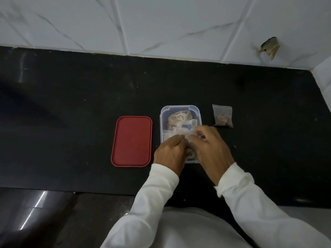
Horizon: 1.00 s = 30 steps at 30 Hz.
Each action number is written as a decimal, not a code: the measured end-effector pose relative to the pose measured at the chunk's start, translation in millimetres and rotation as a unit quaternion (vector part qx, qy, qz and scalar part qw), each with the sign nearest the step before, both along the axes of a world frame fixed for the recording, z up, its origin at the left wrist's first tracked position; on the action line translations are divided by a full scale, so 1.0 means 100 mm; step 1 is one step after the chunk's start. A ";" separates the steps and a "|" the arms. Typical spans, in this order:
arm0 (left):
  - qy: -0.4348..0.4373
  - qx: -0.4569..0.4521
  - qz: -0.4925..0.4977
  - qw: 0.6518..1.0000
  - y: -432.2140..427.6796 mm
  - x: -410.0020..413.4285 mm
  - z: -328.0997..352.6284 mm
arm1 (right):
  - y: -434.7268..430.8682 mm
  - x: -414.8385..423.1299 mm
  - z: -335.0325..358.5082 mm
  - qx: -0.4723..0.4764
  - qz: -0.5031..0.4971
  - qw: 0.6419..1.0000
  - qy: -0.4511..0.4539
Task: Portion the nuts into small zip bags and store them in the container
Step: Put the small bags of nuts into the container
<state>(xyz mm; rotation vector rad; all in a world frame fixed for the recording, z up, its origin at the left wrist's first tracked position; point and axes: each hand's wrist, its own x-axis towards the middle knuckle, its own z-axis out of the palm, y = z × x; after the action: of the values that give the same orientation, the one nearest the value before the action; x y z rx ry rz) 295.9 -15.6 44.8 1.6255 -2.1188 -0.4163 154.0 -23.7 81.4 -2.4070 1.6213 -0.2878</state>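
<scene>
Left hand (170, 152) and right hand (210, 146) pinch a bag (180, 132) at its top, box (179, 106) just beneath. Light, limp, slippery film; likely best held at the zip strip.

Long white sleeves of soft, slightly wrinkled cloth cover both arms, the left sleeve (146, 203) and the right sleeve (250, 203). Each ends at the wrist in a snug cuff, leaving the left hand (170, 153) and right hand (213, 149) bare. A white garment (193, 230) of the same look covers the torso.
</scene>
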 end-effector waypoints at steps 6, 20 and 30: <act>-0.083 0.101 -0.024 0.991 -0.03 -0.05 0.05 | -0.10 0.06 -0.20 0.191 0.036 0.976 0.096; -0.190 0.367 -0.001 0.911 -0.37 -0.20 0.32 | -0.45 0.26 -0.12 0.280 0.039 0.934 0.220; -0.113 0.131 0.033 0.984 -0.05 -0.20 0.33 | -0.16 -0.20 -0.20 -0.034 0.050 0.998 -0.031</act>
<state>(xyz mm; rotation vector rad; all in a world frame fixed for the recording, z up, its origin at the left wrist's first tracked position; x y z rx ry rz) 275.8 -20.6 77.9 1.9690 -2.2416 -0.5295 133.7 -39.6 61.2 -2.4927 1.4831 -0.4014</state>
